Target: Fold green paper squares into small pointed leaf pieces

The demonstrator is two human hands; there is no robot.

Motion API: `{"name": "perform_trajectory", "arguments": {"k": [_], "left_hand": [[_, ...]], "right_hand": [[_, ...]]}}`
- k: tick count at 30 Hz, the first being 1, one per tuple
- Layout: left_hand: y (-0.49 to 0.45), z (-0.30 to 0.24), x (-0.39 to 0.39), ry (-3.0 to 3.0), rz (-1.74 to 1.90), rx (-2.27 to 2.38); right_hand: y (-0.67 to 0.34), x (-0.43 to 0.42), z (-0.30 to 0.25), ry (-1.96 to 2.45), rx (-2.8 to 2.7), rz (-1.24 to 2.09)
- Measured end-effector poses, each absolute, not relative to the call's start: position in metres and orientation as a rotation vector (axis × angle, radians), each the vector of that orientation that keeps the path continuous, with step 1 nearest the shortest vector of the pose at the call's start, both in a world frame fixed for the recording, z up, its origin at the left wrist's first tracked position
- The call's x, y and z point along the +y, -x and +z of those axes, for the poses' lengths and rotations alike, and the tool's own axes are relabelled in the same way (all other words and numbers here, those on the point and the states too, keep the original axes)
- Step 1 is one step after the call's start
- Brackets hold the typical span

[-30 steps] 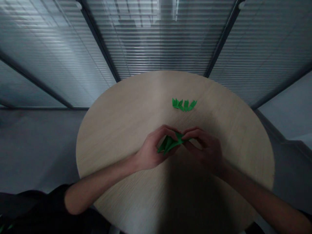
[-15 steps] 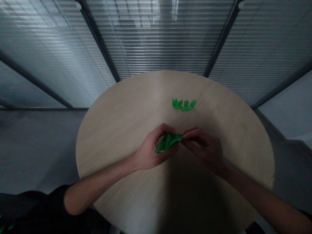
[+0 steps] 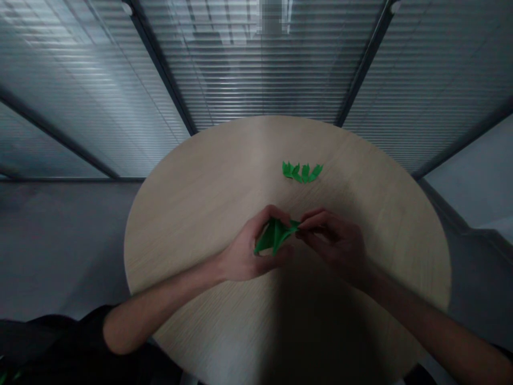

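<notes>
Green origami paper (image 3: pixel 276 236) — creased, pointed, folded — pinched between both hands (image 3: pixel 294 243).

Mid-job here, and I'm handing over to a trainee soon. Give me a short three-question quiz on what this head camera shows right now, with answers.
1. Which hand holds most of the folded green paper: the left hand or the right hand?
2. True or false: the small folded green paper pieces on the round wooden tabletop are touching one of the hands.
3. What covers the glass panels beyond the table?

Key: 1. The left hand; 2. False; 3. Horizontal slatted blinds.
</notes>
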State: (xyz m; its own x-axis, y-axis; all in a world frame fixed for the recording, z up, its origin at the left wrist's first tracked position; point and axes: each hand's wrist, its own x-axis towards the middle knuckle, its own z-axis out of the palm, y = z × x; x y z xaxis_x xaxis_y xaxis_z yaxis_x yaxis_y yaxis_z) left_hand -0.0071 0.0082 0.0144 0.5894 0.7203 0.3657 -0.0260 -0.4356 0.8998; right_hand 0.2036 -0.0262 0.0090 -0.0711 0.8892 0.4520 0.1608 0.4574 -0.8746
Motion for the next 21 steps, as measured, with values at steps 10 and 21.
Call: {"name": "perform_trajectory", "arguments": {"k": [10, 21], "left_hand": [[0.004, 0.003, 0.010, -1.844, 1.162, 0.581], [0.002, 0.012, 0.007, -1.759, 1.123, 0.631]], "right_hand": [[-0.204, -0.027, 0.012, 0.954, -1.672, 0.633], [-0.202, -0.029, 0.012, 0.940, -1.653, 0.682]]}}
